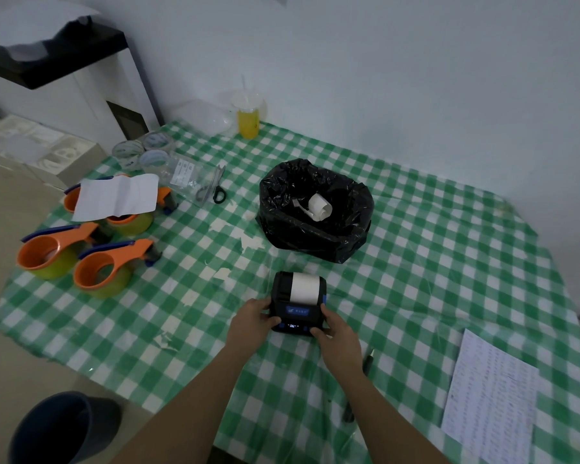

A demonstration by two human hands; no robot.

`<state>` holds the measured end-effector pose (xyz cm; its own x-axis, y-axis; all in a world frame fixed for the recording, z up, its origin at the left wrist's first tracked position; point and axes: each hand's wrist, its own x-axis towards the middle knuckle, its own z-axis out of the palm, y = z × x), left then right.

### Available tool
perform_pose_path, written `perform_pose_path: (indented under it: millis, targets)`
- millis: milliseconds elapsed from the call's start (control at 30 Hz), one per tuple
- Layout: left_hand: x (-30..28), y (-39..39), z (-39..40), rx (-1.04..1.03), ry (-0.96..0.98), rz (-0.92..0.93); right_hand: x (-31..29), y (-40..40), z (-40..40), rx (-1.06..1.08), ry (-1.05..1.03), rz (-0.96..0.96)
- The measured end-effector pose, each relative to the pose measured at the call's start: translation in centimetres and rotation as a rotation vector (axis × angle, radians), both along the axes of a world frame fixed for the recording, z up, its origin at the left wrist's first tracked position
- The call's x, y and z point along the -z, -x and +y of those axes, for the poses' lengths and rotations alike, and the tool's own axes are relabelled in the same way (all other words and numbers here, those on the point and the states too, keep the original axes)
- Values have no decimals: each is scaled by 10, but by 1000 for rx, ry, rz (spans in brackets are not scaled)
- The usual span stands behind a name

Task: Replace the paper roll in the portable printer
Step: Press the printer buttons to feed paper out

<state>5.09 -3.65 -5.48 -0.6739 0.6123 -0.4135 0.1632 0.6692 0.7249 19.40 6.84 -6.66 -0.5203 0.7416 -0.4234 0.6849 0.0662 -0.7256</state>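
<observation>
Tabletop (416, 262) green check cloth, I see open room right of printer. Bin bag (315, 212) just behind, old roll (319, 205) inside. Printer (298, 303) near front-centre, paper (304, 288) out top. My left hand (252, 324), right hand (337, 333) clasping printer sides. Risk: paper skews, jams if lid unlatched; front edge near, printer could slide off.
</observation>
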Motion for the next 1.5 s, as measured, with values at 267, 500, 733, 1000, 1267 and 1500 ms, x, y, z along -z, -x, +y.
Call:
perform_pose_path:
  millis: [267,500,733,1000,1267,1500]
  targets:
    - [0,0,-1,-6,-9,-5,1,0,0,-5,0,-11]
    - [-1,-1,-1,-14,-2,4,0,0,-1,18,21,12]
    - [0,-1,-1,-13,1,11,-2,0,-1,10,17,10]
    - [1,-1,-1,-8,-3,8,-4,0,-2,1,-1,11]
    - [1,-1,-1,-9,1,9,-6,0,-3,6,3,16]
    - [1,0,-1,-8,4,11,-7,0,-2,9,5,22]
